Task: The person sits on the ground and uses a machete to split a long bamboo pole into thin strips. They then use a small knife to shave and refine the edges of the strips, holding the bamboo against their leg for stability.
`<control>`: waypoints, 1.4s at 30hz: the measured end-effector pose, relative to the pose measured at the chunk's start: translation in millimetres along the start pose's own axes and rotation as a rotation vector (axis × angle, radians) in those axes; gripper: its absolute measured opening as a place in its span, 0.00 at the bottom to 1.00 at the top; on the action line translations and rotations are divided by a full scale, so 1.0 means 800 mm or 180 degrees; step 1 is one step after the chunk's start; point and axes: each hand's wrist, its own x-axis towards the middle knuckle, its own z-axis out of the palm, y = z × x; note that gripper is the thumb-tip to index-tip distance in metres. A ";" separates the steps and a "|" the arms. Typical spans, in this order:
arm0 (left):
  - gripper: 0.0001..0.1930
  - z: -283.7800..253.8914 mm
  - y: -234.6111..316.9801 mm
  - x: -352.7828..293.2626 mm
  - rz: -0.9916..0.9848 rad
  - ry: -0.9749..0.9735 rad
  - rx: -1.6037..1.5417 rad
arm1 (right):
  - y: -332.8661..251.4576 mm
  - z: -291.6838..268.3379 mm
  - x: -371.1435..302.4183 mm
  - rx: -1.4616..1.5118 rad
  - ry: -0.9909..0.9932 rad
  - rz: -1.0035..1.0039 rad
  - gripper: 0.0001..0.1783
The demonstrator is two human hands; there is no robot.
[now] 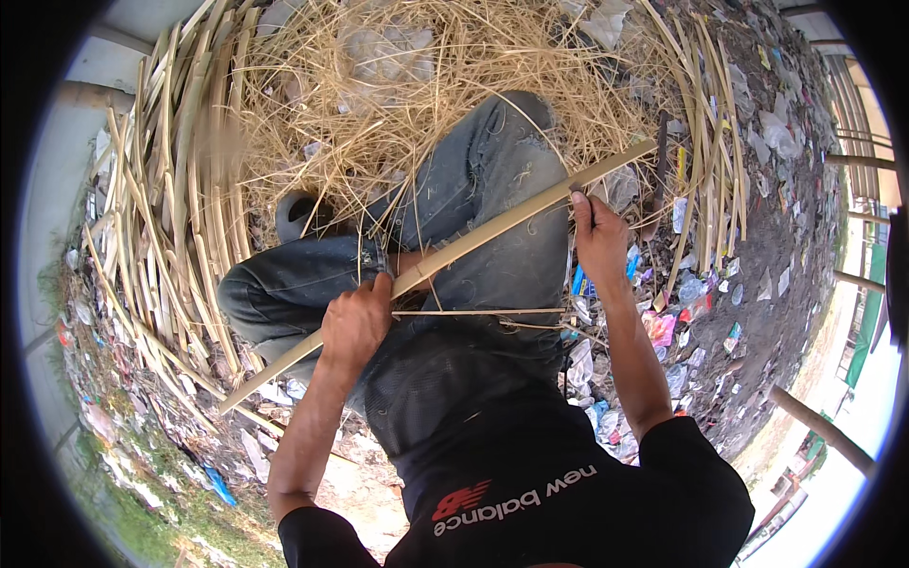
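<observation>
Close to the camera, a black shirt (pixel 530 473) fills the lower part of the view, and both bare forearms come up from it. Above the shirt, the left hand (pixel 355 322) is closed in a fist around a long bamboo strip (pixel 492 230), and it grips the strip near its lower half. The strip runs on a slant from the lower left to the upper right, across the person's lap and over the bent knees in grey jeans (pixel 473 199). Further along, the right hand (pixel 598 232) holds the same strip, with the fingers wrapped on it and the thumb pressed on top. A thin sliver (pixel 473 311) lies almost level between the two hands, just below the strip. Beside the left knee stand many split bamboo slats (pixel 180 189) in a leaning bundle. Beyond the knees, a heap of dry straw (pixel 398 66) covers the ground. To the right, the dark soil is scattered with plastic litter (pixel 701 293).
</observation>
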 end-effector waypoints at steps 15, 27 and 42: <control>0.04 0.001 0.123 0.112 -0.0024 -0.0234 -0.0101 | -0.028 0.030 -0.034 -0.0266 -0.0207 -0.0374 0.23; 0.17 -0.009 0.105 0.134 0.0275 -0.0407 -0.1725 | -0.009 0.020 -0.032 0.0814 -0.0614 0.0325 0.28; 0.24 -0.021 0.054 0.048 0.0418 -0.0029 -0.0930 | 0.016 0.009 0.004 0.0541 0.0259 -0.0230 0.22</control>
